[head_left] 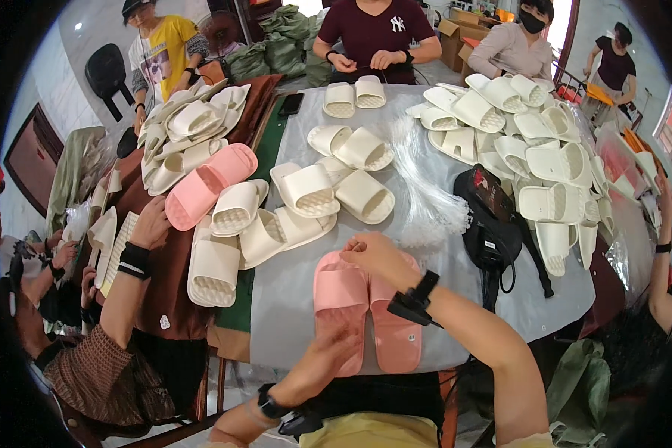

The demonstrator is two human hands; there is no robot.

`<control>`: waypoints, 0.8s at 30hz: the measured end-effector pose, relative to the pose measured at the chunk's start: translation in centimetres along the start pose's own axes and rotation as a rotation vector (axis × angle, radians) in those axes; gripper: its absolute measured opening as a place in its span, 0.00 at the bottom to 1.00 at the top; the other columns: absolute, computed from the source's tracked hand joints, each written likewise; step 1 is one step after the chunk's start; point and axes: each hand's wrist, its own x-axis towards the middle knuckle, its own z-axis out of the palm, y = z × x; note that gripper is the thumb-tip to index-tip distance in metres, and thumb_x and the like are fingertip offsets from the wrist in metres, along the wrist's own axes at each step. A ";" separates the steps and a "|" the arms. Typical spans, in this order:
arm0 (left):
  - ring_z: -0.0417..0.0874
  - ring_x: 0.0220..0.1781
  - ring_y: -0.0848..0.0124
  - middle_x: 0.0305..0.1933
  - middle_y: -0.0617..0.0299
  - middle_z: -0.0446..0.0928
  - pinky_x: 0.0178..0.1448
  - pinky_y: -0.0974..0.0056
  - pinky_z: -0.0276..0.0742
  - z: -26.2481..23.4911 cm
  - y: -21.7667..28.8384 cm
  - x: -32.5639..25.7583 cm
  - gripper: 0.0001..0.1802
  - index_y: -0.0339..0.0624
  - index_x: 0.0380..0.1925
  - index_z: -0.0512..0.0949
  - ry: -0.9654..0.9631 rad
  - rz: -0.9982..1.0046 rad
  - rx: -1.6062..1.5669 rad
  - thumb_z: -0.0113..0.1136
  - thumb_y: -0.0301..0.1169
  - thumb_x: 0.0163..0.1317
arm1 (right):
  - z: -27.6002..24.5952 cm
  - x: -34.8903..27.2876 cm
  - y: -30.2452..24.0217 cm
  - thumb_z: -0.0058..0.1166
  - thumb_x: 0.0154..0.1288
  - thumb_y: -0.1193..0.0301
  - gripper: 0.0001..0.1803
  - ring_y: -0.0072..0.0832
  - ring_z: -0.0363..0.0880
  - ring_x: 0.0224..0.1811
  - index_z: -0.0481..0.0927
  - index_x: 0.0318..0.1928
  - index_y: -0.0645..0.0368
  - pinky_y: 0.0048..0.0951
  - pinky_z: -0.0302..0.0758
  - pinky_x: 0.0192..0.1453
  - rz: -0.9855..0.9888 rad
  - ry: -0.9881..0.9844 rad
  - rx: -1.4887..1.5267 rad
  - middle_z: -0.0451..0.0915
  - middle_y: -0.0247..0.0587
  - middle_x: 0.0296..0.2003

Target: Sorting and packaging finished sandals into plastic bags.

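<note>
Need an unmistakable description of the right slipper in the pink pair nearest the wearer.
Find the grey-covered table and go to its near edge, in front of the camera wearer. There, take the pink right slipper, partly hidden by the right hand and wrist. Its heel shows a small round white sticker; its pink neighbour, the left slipper, shows none and has the left hand over it.

free tabletop (452, 272), black bag (491, 237) blocking right, pink slippers (339, 287) left

Workshop, heaped slippers (554, 163), workers (373, 41) around table (278, 317), sacks (280, 58), boxes (451, 45)
</note>
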 end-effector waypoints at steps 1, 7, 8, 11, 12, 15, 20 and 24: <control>0.65 0.61 0.62 0.59 0.53 0.64 0.62 0.65 0.61 -1.1 -0.3 -0.5 0.24 0.31 0.57 0.58 -0.001 0.073 0.359 0.48 0.27 0.61 | 0.2 -1.0 -1.0 0.57 0.49 0.63 0.14 0.24 0.73 0.22 0.78 0.28 0.63 0.26 0.69 0.28 -0.011 0.053 0.036 0.76 0.37 0.20; 0.72 0.50 0.60 0.48 0.49 0.71 0.55 0.65 0.65 -1.6 4.6 8.7 0.19 0.33 0.49 0.68 0.317 0.991 1.279 0.51 0.25 0.55 | 0.3 -5.9 -2.1 0.54 0.56 0.66 0.13 0.25 0.75 0.32 0.76 0.36 0.64 0.23 0.70 0.38 -0.064 0.241 0.223 0.77 0.40 0.29; 0.74 0.46 0.59 0.43 0.50 0.73 0.50 0.65 0.67 -2.1 5.2 9.6 0.15 0.34 0.44 0.71 0.141 0.797 1.313 0.51 0.26 0.56 | 0.8 -6.6 -2.7 0.52 0.58 0.66 0.14 0.24 0.74 0.34 0.75 0.38 0.65 0.23 0.69 0.39 -0.049 0.272 0.325 0.77 0.41 0.30; 0.76 0.39 0.65 0.35 0.54 0.77 0.46 0.67 0.70 -3.2 5.4 12.2 0.10 0.35 0.39 0.75 -0.001 0.553 1.187 0.49 0.27 0.58 | 1.3 -10.4 -2.1 0.46 0.63 0.66 0.14 0.24 0.73 0.37 0.72 0.41 0.66 0.23 0.68 0.41 0.021 0.423 0.399 0.76 0.41 0.32; 0.77 0.36 0.71 0.32 0.58 0.78 0.47 0.69 0.70 -3.2 5.2 12.7 0.10 0.34 0.38 0.75 0.054 0.491 1.041 0.48 0.27 0.60 | 1.6 -12.0 -1.4 0.43 0.66 0.65 0.15 0.24 0.73 0.38 0.71 0.42 0.66 0.23 0.68 0.42 0.079 0.515 0.380 0.76 0.41 0.32; 0.77 0.34 0.72 0.32 0.59 0.78 0.42 0.67 0.71 -0.9 7.4 13.5 0.10 0.34 0.37 0.75 0.036 0.548 1.099 0.49 0.28 0.61 | 2.7 -15.7 -1.2 0.35 0.70 0.63 0.17 0.18 0.72 0.31 0.71 0.42 0.65 0.19 0.68 0.35 0.188 0.418 0.439 0.74 0.36 0.27; 0.77 0.33 0.67 0.33 0.56 0.78 0.39 0.65 0.71 0.7 7.2 15.6 0.12 0.35 0.36 0.76 -0.257 0.574 1.261 0.49 0.32 0.61 | 3.9 -17.2 -0.2 0.37 0.70 0.63 0.15 0.20 0.71 0.28 0.69 0.33 0.61 0.21 0.68 0.31 0.383 0.303 0.800 0.73 0.38 0.27; 0.77 0.33 0.62 0.34 0.52 0.78 0.39 0.64 0.71 0.9 7.2 16.3 0.14 0.38 0.35 0.78 -0.299 0.431 1.363 0.50 0.38 0.61 | 4.1 -16.6 4.2 0.39 0.68 0.67 0.10 0.22 0.72 0.29 0.70 0.33 0.61 0.20 0.68 0.30 0.338 0.133 1.529 0.73 0.38 0.29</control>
